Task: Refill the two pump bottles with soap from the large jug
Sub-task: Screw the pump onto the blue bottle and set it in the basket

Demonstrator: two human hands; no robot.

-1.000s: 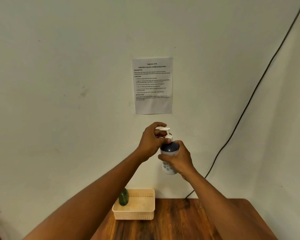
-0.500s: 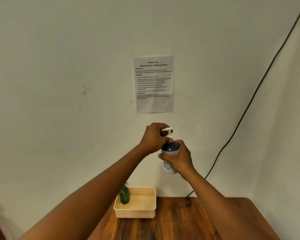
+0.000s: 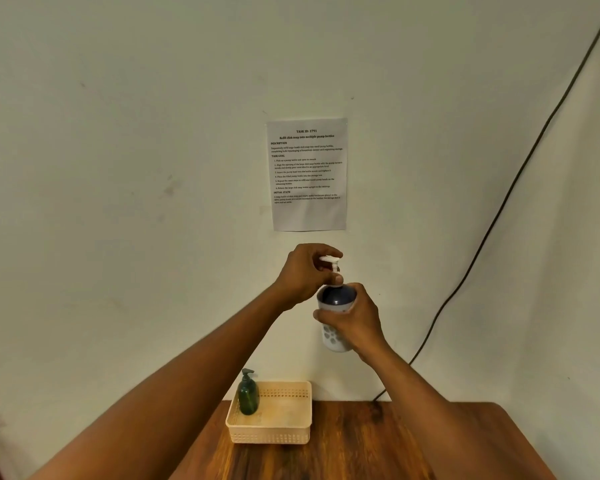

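Right hand (image 3: pixel 355 318) fingers grip the pump bottle (image 3: pixel 336 297), left hand (image 3: pixel 305 271) fingers pinch its pump (image 3: pixel 331 262)

You are working in what appears to be a staged test or recording station, not a lived-in room. A printed task sheet (image 3: pixel 309 174) is hanging taped to a bare pale wall (image 3: pixel 118 168), a loose black cable (image 3: pixel 499 209) is trailing down it, and a plain wooden table (image 3: pixel 378 445) is standing against it.

Both hands (image 3: pixel 352 315) on pump bottle (image 3: pixel 336 296)
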